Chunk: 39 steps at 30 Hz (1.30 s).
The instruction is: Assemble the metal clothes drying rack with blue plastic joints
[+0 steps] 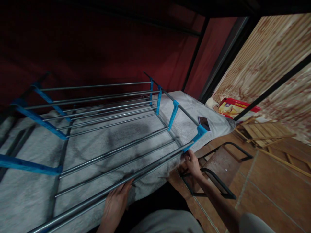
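Observation:
A rack of grey metal tubes (114, 151) and blue plastic connectors (173, 115) lies across a grey cloth-covered table. My left hand (117, 202) is at the front metal tube, its fingers along the underside and partly hidden by it. At the right front corner, my right hand (192, 162) has its fingers curled against the lower end of a blue connector (199, 133). That connector stands between the front tubes and a dark side tube (186, 112).
A phone (204, 123) lies on the table's right end. Beyond stand a red and yellow box (236, 108) and wooden slatted pieces (269, 133). A chair with dark armrests (222, 161) stands on the tiled floor at right. A dark red wall (102, 48) rises behind the rack.

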Tool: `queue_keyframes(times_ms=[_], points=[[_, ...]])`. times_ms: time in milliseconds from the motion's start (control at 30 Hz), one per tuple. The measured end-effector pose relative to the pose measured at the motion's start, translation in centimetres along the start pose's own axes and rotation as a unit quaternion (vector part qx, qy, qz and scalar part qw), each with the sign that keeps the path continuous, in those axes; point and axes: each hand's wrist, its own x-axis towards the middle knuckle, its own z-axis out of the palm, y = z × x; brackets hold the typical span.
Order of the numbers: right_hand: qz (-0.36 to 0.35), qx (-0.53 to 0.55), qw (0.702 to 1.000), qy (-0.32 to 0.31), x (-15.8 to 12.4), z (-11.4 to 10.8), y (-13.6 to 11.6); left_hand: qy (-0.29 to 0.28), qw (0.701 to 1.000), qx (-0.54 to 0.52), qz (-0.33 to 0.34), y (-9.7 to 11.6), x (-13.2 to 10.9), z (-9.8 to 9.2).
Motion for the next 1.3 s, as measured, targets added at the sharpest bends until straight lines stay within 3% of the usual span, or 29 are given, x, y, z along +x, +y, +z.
queue_keyframes(times_ms=[533,1000,1300], points=[[0.016,-0.009,0.999,-0.029,0.1,-0.8,-2.4,0.012,0.999,0.03,0.009,-0.7,-0.4,-0.6],[0.061,0.049,0.996,-0.042,-0.2,-0.5,-2.2,-0.031,0.999,0.0,0.043,-0.4,0.7,-1.7],[0.092,0.044,0.994,-0.039,-0.6,-0.4,-2.7,-0.064,0.998,0.018,0.013,-0.4,-0.3,-1.6]])
